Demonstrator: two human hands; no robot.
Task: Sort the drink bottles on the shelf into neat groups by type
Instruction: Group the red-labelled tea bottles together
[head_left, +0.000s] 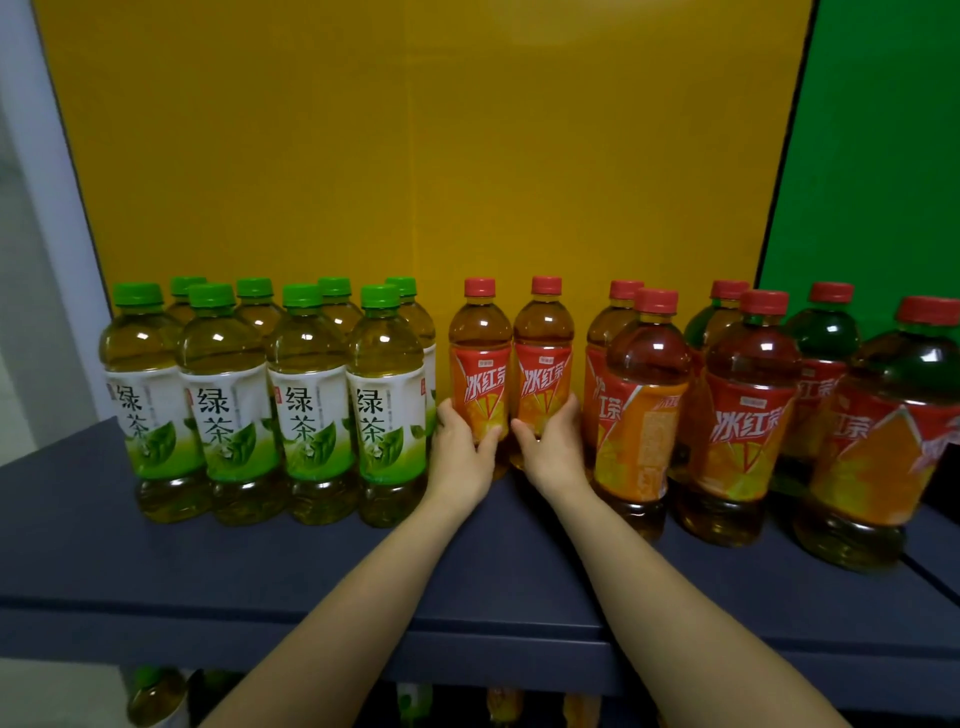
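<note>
Behind everything: yellow back panel (415, 156), with a green panel (872, 156) to its right, cut off by the frame edge.

Dark blue shelf (260, 571): carries all bottles listed; its right end runs out of view.

Green tea bottles (306, 405): eight, green caps, at the left of the shelf in two rows of four. All upright, caps up. The back row shows only caps and shoulders behind the front row.

Red tea bottles (743, 415): six, red caps, at the right of the shelf, upright. The rear ones are partly hidden, and the outermost label is clipped by the frame edge.

Left red bottle (479, 353) and right red bottle (544, 353): upright at the back centre, just beside each other, labels facing forward. Their bases are hidden behind the hands.

Left hand (460, 447): wrapped around the lower part of the left red bottle, thumb across the label.

Right hand (550, 441): wrapped likewise around the right red bottle.

Lower-shelf bottles (156, 696): dim, cut off at the bottom, type hard to make out.
</note>
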